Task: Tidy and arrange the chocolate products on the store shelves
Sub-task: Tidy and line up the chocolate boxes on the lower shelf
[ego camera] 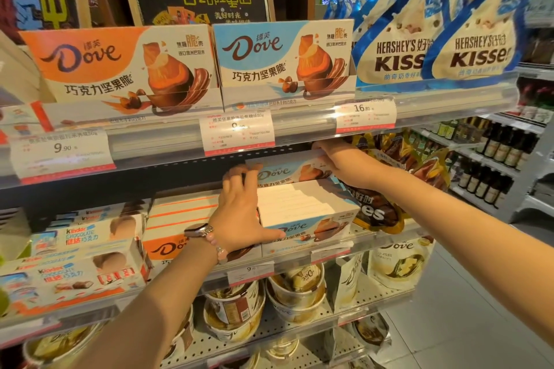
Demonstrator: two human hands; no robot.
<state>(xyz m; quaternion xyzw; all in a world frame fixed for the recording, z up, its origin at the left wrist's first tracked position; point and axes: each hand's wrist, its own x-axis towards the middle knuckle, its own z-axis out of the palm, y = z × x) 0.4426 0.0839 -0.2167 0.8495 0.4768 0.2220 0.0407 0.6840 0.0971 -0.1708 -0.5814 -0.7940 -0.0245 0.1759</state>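
On the middle shelf a tray of light-blue Dove boxes (302, 207) stands beside a tray of orange Dove boxes (177, 219). One blue Dove box (284, 172) is raised upright at the back of the blue tray. My left hand (239, 207) grips its left edge, thumb lying on the tray's front. My right hand (341, 165) grips its top right corner, just under the upper shelf. A watch and a bead bracelet sit on my left wrist.
The upper shelf (299, 126) carries large orange and blue Dove display boxes (281, 63) and Hershey's Kisses bags (419, 39). Brown Kisses bags (380, 210) crowd the right of the blue tray. Kinder boxes (75, 249) lie left; Dove tubs (293, 287) below.
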